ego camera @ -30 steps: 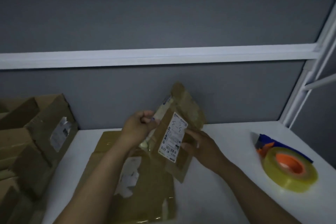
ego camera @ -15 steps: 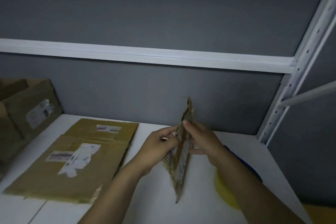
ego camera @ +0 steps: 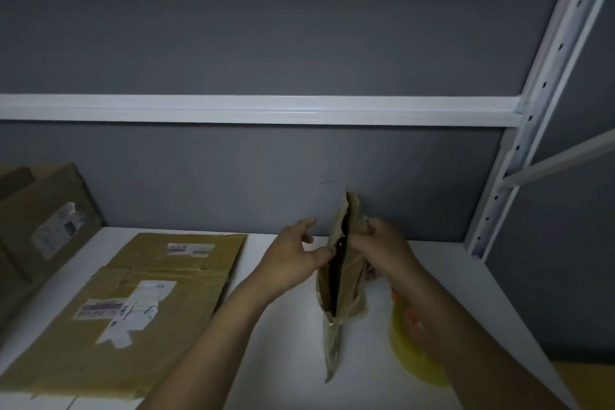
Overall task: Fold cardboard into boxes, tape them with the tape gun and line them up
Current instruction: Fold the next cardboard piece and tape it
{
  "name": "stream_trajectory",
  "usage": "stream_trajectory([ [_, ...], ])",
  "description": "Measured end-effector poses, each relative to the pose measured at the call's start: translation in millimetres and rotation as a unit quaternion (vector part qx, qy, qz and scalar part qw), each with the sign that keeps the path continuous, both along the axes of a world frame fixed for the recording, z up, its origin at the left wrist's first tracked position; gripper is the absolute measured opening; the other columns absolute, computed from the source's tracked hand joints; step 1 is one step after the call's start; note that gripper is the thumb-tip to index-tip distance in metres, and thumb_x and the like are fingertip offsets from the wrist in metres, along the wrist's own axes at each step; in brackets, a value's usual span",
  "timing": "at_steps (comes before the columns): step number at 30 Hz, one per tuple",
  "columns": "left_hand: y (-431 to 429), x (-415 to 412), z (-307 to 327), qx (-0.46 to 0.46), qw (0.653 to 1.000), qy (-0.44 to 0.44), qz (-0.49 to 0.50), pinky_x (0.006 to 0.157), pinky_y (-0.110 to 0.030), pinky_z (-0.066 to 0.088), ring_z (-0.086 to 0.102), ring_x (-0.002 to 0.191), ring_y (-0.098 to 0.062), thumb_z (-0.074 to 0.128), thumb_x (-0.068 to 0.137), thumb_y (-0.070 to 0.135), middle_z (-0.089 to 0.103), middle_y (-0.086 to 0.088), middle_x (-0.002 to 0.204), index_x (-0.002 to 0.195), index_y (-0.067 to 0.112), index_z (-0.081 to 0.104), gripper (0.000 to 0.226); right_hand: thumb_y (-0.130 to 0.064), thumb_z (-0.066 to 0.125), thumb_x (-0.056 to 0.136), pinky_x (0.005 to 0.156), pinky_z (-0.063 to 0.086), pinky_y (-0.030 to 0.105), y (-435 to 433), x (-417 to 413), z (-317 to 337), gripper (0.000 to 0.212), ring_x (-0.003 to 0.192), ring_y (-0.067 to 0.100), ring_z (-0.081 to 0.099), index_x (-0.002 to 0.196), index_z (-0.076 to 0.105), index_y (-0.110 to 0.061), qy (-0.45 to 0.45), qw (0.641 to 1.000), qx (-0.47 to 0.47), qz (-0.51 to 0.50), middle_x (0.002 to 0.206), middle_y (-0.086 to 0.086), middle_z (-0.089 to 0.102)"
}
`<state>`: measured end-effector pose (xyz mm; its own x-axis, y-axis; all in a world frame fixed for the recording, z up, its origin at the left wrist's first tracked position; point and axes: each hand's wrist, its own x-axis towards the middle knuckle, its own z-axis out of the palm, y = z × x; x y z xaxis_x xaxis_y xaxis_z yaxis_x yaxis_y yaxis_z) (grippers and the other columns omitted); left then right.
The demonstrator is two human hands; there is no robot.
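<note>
Your right hand (ego camera: 382, 250) has the firm hold: its fingers are curled round the right-hand wall of the small brown flattened cardboard carton (ego camera: 342, 263), pinching it near the upper end. Your left hand (ego camera: 293, 260) is spread wide, fingers straight and apart. Only the thumb tip lies on the carton's left wall, and the other fingertips stand clear of it at ten o'clock.

The carton is held edge-on to you above the white table (ego camera: 442, 276), tilted a little, top toward twelve o'clock and lower tip toward six. Its two walls are parted into a narrow dark slit. Clear tape clings to its lower end. No writing shows on it from this angle.

At five o'clock from the carton a yellow roll of clear tape (ego camera: 412, 356) lies on the table, partly hidden by your right forearm.

At eight o'clock a large brown flat cardboard sheet (ego camera: 100, 349) lies on the table with a torn white shipping label and a smaller printed sticker. A second brown flat cardboard sheet (ego camera: 186, 263) lies partly under its far edge and carries two small white labels. At nine o'clock, at the table's end, a brown cardboard box (ego camera: 43, 220) stands with a white label on its side. All of this print is too blurred to read.
</note>
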<state>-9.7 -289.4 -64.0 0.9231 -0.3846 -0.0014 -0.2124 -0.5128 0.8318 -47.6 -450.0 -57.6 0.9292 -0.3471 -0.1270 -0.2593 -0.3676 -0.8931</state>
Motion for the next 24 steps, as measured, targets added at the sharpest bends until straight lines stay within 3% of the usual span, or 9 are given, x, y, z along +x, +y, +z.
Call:
stream_trajectory([
  [3,-6.1,5.7,5.7,0.078,0.993,-0.084,-0.012,0.088,-0.018,0.037,0.049,0.116,-0.011,0.065,0.083,0.055,0.044,0.003,0.129,0.149,0.029,0.03,0.079,-0.016,0.057,0.087,0.045,0.041,0.018,10.0,0.5,0.5,0.021,0.06,0.014,0.06,0.068,0.049,-0.018,-0.014,0.999,-0.016,0.034,0.066,0.001,0.059],
  [5,-4.3,11.9,7.1,0.103,0.988,-0.117,0.013,0.086,-0.019,0.041,0.055,0.11,-0.014,0.065,0.087,0.045,0.051,-0.001,0.124,0.145,0.024,0.041,0.066,-0.011,0.055,0.088,0.041,0.037,0.016,10.3,-1.4,1.9,0.022,0.056,0.013,0.055,0.068,0.049,-0.016,-0.031,0.999,-0.025,0.031,0.063,0.0,0.056],
  [8,7.5,23.9,2.3,0.093,0.985,-0.142,0.039,0.062,-0.017,0.046,0.061,0.073,-0.012,0.062,0.091,0.02,0.068,-0.001,0.087,0.107,0.017,0.07,0.018,-0.011,0.048,0.09,0.04,0.038,0.016,-4.9,-7.1,-2.0,0.012,0.06,0.016,0.054,0.081,0.054,-0.006,-0.041,0.998,-0.041,-0.023,0.074,0.008,0.057],
  [9,12.3,27.4,-0.1,0.089,0.984,-0.146,0.051,0.057,-0.018,0.044,0.059,0.066,-0.013,0.062,0.091,0.016,0.068,-0.002,0.08,0.092,0.015,0.072,0.011,-0.013,0.046,0.09,0.041,0.038,0.016,-11.9,-9.8,-4.2,0.013,0.063,0.016,0.055,0.087,0.055,-0.004,-0.045,0.997,-0.041,-0.052,0.078,0.009,0.058],
  [11,19.7,33.6,-4.8,0.074,0.983,-0.144,0.081,0.063,-0.025,0.048,0.062,0.069,-0.017,0.064,0.09,0.015,0.07,-0.006,0.079,0.081,0.009,0.072,0.013,-0.017,0.045,0.093,0.049,0.042,0.021,-24.0,-13.9,-9.2,0.014,0.067,0.018,0.055,0.092,0.054,-0.007,-0.051,0.993,-0.036,-0.104,0.083,0.01,0.058],
  [14,22.2,41.3,-7.1,0.038,0.984,-0.141,0.098,0.07,-0.029,0.05,0.066,0.079,-0.02,0.066,0.089,0.014,0.072,-0.005,0.086,0.084,0.006,0.073,0.011,-0.012,0.047,0.089,0.062,0.045,0.034,-33.9,-16.4,-12.5,0.008,0.069,0.022,0.055,0.082,0.05,-0.011,-0.053,0.989,-0.02,-0.14,0.078,0.01,0.055],
  [16,20.2,43.1,-7.7,0.009,0.985,-0.147,0.09,0.068,-0.025,0.048,0.063,0.075,-0.015,0.065,0.09,0.014,0.067,0.003,0.087,0.093,0.016,0.071,0.007,-0.007,0.052,0.084,0.066,0.05,0.038,-36.1,-16.9,-13.5,0.009,0.067,0.023,0.056,0.079,0.05,-0.013,-0.048,0.989,-0.011,-0.143,0.076,0.009,0.056],
  [21,16.7,46.2,-22.2,-0.04,0.98,-0.182,0.065,0.073,-0.035,0.056,0.065,0.077,-0.015,0.058,0.095,0.026,0.062,0.002,0.102,0.121,0.03,0.059,0.026,-0.004,0.06,0.083,0.081,0.056,0.051,-38.2,-16.2,-12.4,0.019,0.086,0.027,0.063,0.093,0.054,-0.019,-0.051,0.99,0.018,-0.128,0.093,0.005,0.058],
  [24,17.1,39.6,-28.9,-0.083,0.986,-0.141,0.028,0.094,-0.039,0.052,0.063,0.102,-0.014,0.052,0.096,0.038,0.052,0.003,0.129,0.131,0.03,0.051,0.036,-0.013,0.062,0.083,0.082,0.056,0.048,-40.7,-12.6,-16.0,0.031,0.091,0.025,0.063,0.107,0.052,-0.028,-0.038,0.994,-0.012,-0.106,0.103,-0.001,0.059],
])
